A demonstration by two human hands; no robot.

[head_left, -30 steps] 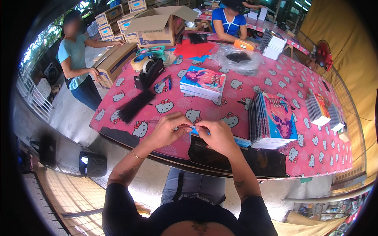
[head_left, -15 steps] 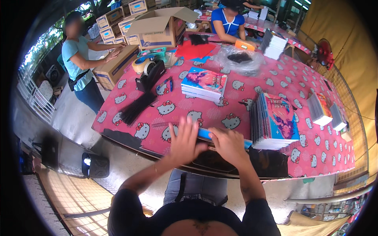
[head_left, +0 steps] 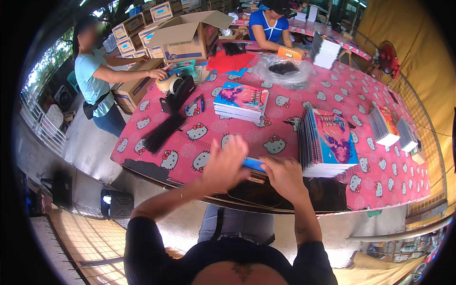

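At the table's near edge, a thin blue-covered notebook [head_left: 253,164] is seen almost edge-on. My right hand [head_left: 284,176] grips its right part, thumb on top. My left hand [head_left: 224,161] hovers at its left end with fingers outstretched, blurred by motion; whether it touches the notebook I cannot tell. Just right of my right hand stands a stack of spiral notebooks [head_left: 335,137] with colourful covers and black coils. Beyond my hands lies another notebook stack [head_left: 241,100]. A bundle of black plastic coils [head_left: 164,133] rests to the left.
The pink-patterned table [head_left: 285,126] also bears a tape dispenser [head_left: 178,91], a blue cutter [head_left: 202,104], red sheets [head_left: 230,62] and a plastic bag of coils [head_left: 284,70]. Smaller notebook stacks [head_left: 384,126] stand right. A co-worker [head_left: 97,71] stands left by cartons [head_left: 185,45]; another [head_left: 270,28] sits opposite.
My left hand has lifted and turned at the notebook's left end, while my right hand keeps its grip. The co-worker at left has reached over to the tape on the table.
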